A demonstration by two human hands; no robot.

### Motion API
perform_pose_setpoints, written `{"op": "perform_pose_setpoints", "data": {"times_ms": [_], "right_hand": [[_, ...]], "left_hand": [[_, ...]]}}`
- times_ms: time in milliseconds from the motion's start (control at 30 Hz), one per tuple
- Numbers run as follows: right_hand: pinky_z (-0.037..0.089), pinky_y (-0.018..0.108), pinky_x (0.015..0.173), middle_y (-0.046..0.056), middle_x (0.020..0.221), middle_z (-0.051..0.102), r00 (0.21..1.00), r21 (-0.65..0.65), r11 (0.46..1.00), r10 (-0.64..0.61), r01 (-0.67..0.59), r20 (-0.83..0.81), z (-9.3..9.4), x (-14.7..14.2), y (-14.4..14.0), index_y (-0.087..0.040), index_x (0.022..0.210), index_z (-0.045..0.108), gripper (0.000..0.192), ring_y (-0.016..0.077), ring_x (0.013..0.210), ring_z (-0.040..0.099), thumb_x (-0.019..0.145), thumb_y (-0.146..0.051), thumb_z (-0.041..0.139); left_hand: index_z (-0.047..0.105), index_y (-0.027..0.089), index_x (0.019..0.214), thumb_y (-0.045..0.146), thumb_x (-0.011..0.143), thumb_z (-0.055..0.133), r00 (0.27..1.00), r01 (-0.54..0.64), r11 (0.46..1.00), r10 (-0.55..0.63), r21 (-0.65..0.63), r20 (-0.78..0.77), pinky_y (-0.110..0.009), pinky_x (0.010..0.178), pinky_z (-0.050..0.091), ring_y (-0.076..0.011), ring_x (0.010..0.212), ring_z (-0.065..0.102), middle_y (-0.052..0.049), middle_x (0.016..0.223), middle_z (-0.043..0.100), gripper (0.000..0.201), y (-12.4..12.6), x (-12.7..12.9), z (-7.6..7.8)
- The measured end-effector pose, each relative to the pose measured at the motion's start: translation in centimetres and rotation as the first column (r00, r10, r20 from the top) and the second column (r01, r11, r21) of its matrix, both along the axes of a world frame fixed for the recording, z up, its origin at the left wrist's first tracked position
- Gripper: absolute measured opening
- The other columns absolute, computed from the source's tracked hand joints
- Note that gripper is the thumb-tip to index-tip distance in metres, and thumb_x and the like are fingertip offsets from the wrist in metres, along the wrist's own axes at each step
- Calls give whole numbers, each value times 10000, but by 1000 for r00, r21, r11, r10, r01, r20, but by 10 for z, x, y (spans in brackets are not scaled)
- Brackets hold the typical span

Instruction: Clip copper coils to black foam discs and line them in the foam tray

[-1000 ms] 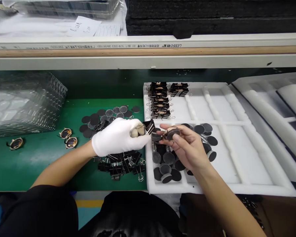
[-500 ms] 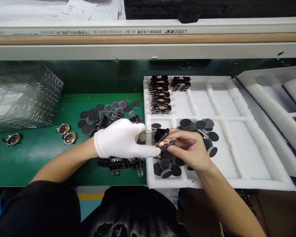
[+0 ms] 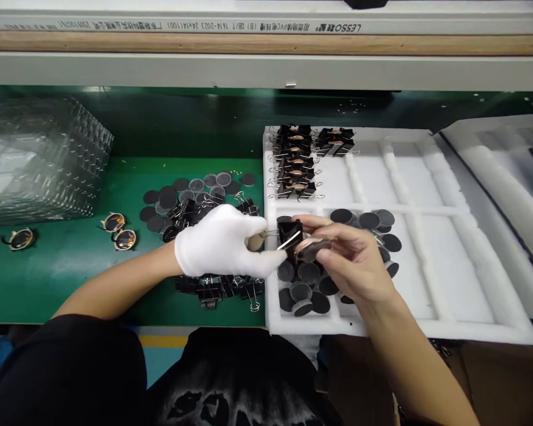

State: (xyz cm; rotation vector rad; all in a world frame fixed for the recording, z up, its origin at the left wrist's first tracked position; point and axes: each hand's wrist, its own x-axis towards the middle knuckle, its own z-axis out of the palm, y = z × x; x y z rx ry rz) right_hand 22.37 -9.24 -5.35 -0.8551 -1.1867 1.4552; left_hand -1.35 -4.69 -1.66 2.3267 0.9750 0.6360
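Observation:
My left hand [image 3: 228, 242], in a white glove, is closed on a black binder clip [image 3: 288, 232] between thumb and fingers. The clip's wire handle points into the glove. Against the clip, my bare right hand [image 3: 355, 254] pinches a small rose-gold round piece with a dark disc [image 3: 311, 248] on it. Blur and the fingers hide whether the clip grips the piece. Below the hands, black discs [image 3: 301, 291] lie in a compartment of the white foam tray [image 3: 435, 207]. Loose binder clips [image 3: 208, 290] lie around my left hand on the green table.
Clipped rose-gold pieces [image 3: 296, 161] stand in rows at the tray's back left. More black discs [image 3: 167, 197] lie on the table. Round sunglasses [image 3: 125, 239] rest at left, before stacked clear plastic trays [image 3: 39, 160]. A grey rail [image 3: 160, 70] crosses the back.
The binder clip and the rose-gold piece have turned, and a bright edge now shows at the clip. Both hands stay close together. The view has tilted down slightly.

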Motion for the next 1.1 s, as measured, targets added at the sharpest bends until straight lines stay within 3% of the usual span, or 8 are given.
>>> {"op": "perform_pose_setpoints", "data": {"times_ms": [200, 367, 600, 700, 800, 933, 1033, 1100], "right_hand": [[606, 233, 684, -16, 964, 720, 983, -277, 951, -164, 134, -87, 0, -6, 11, -312, 970, 745, 248, 125, 780, 655, 839, -483, 867], [612, 263, 734, -6, 966, 722, 974, -289, 945, -192, 151, -118, -1, -16, 6, -291, 973, 734, 293, 138, 809, 663, 813, -484, 885], [603, 275, 743, -2, 1020, 714, 976, -303, 938, -201, 168, -84, -6, -24, 1, -292, 991, 717, 297, 145, 847, 659, 851, -525, 837], [596, 247, 691, 2, 985, 718, 964, -344, 918, -245, 197, -101, -7, -26, 1, -268, 976, 718, 306, 134, 800, 654, 839, -508, 850], [617, 261, 703, 5, 973, 718, 941, -317, 914, -310, 255, -137, -5, -26, 1, -266, 944, 727, 268, 147, 821, 673, 836, -470, 863], [640, 291, 748, -1, 1013, 709, 926, -293, 915, -337, 279, -169, -1, -18, 3, -307, 933, 734, 222, 172, 899, 688, 845, -471, 856], [606, 257, 635, 3, 918, 681, 948, -308, 919, -295, 247, -120, 0, -13, 5, -289, 893, 726, 273, 159, 779, 656, 838, -530, 842], [558, 231, 561, 2, 842, 652, 974, -314, 931, -215, 183, -68, -1, -13, 4, -266, 869, 721, 304, 145, 707, 617, 845, -550, 828]], "left_hand": [[323, 185, 585, 389, 871, 638, 1000, -1, 987, 1, -159, 1, -212, 460, 250, -55, 519, 236, 89, 506, 301, 472, -2, 1, 2], [397, 178, 619, 418, 934, 603, 1000, -4, 956, 0, -294, -14, -188, 461, 267, -45, 511, 280, 89, 521, 342, 447, -6, 6, 5], [347, 187, 614, 502, 942, 588, 997, -62, 945, 44, -321, -61, -201, 463, 269, -54, 510, 289, 80, 522, 340, 514, -10, 14, 0], [451, 190, 649, 520, 969, 545, 988, -15, 941, -37, -337, -149, -208, 488, 312, -64, 502, 354, 74, 528, 400, 470, -4, 7, 9], [612, 194, 778, 508, 1033, 425, 958, 16, 985, -65, -174, -280, -238, 598, 389, -98, 573, 505, 36, 638, 564, 446, 14, -9, 21], [701, 195, 942, 577, 1049, 355, 807, -223, 955, 294, 198, -513, -290, 670, 394, -185, 706, 634, -43, 774, 687, 526, 47, -30, 18], [674, 180, 1213, 614, 1027, 385, 668, -192, 957, 290, 218, -685, -308, 707, 417, -256, 841, 690, -110, 989, 737, 554, 62, -33, 0], [639, 180, 1308, 608, 1022, 405, 646, -129, 972, 232, 195, -728, -323, 749, 437, -286, 931, 697, -138, 1106, 719, 566, 65, -30, -13]]}}
